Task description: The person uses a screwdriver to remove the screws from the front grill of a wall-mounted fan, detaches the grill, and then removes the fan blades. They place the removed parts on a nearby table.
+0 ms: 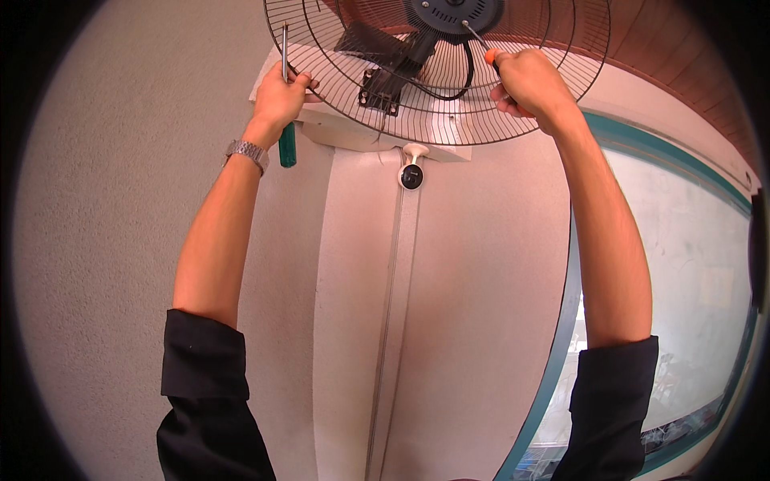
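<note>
Overhead is a fan's wire guard, with a dark round motor housing at its centre. My right hand grips a screwdriver by its orange and black handle. Its shaft slants up to the left, and the tip meets a screw at the housing's lower edge. At the guard's left rim, my left hand is closed around a second screwdriver. That one has its green handle hanging below the palm and its metal shaft pointing up. My left fingers also reach the guard wires.
Behind the guard, a black bracket sits on a white ledge. Below hangs a small white camera with a black front, above vertical trunking. A teal-framed window is at right, a rough wall at left.
</note>
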